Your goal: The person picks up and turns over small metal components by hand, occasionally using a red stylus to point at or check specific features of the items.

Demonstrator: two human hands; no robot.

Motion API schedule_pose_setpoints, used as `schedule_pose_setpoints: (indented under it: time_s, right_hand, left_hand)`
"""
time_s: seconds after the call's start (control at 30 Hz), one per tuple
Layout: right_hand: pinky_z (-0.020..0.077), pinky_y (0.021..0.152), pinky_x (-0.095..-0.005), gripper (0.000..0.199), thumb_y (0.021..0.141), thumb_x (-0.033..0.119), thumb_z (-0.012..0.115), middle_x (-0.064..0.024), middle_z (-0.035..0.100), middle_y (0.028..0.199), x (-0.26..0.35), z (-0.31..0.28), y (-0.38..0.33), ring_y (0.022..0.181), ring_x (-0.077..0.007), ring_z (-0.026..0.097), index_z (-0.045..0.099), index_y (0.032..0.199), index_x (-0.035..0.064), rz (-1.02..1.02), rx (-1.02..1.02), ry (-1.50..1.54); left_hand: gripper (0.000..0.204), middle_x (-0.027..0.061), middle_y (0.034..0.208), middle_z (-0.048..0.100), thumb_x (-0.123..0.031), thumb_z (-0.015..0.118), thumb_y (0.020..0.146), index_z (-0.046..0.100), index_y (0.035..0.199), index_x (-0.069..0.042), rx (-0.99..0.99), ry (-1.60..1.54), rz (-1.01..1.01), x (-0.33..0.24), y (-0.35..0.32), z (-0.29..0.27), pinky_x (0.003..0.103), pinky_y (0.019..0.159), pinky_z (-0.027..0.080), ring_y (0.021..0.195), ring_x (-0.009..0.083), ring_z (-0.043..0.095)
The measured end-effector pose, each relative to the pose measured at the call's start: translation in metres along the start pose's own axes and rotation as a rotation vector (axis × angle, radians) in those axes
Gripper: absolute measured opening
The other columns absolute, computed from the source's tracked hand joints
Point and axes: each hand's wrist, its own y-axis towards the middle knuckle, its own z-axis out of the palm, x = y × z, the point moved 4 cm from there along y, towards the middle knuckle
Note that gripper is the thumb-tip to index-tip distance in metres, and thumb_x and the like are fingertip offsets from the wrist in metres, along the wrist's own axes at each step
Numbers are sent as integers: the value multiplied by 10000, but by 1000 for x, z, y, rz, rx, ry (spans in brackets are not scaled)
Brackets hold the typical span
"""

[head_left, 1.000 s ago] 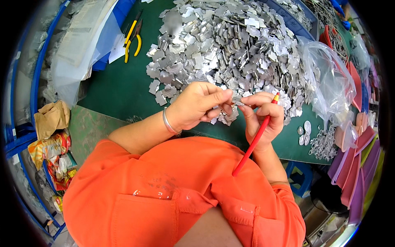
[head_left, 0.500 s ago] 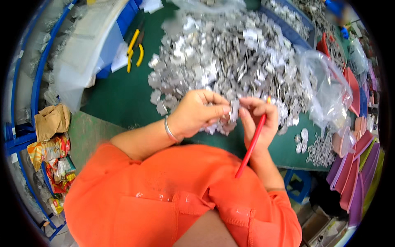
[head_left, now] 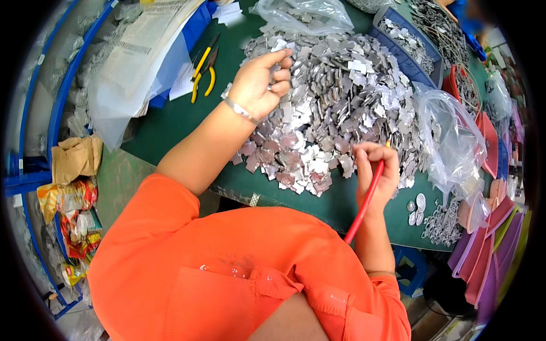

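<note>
The left hand (head_left: 263, 79) reaches out over the far left side of a big heap of small silvery metal squares (head_left: 335, 102) that covers the middle of the green desk (head_left: 170, 122). Its fingers are curled loosely into the pile, touching the pieces; whether they grip any I cannot tell. The right hand (head_left: 375, 173) rests at the heap's near edge, fingers closed around a red pencil (head_left: 364, 202) that slants back toward the orange shirt. Yellow-handled pliers (head_left: 203, 74) lie just left of the heap. A clear plastic bag (head_left: 452, 139) sits at its right side.
</note>
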Motion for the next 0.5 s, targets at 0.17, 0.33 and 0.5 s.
schedule_pose_setpoints:
  time_s: [0.17,0.33,0.5]
  right_hand:
    - [462,672,-318,191,674,-52,618,-105,566,784,1,54,34,719,-260,567,547,831,30,-211,314,-485]
    - [443,640,-403,174,632,-52,580,-128,559,757,-11,77,49,706,-342,532,458,723,31,-382,388,-880]
    - [476,611,-288,190,711,-65,606,-109,617,738,-11,50,37,656,-220,599,445,722,35,-123,215,-432]
  left_hand:
    - [162,12,757,489,-88,507,876,507,1013,-4,-4,73,94,1,-49,-9,169,410,274,533,47,374]
    - [135,23,716,523,-75,505,874,565,965,5,8,184,117,15,-83,-15,161,395,281,480,37,373]
    - [143,41,739,571,-96,541,867,573,958,9,8,290,-38,43,-96,-19,155,399,292,489,32,389]
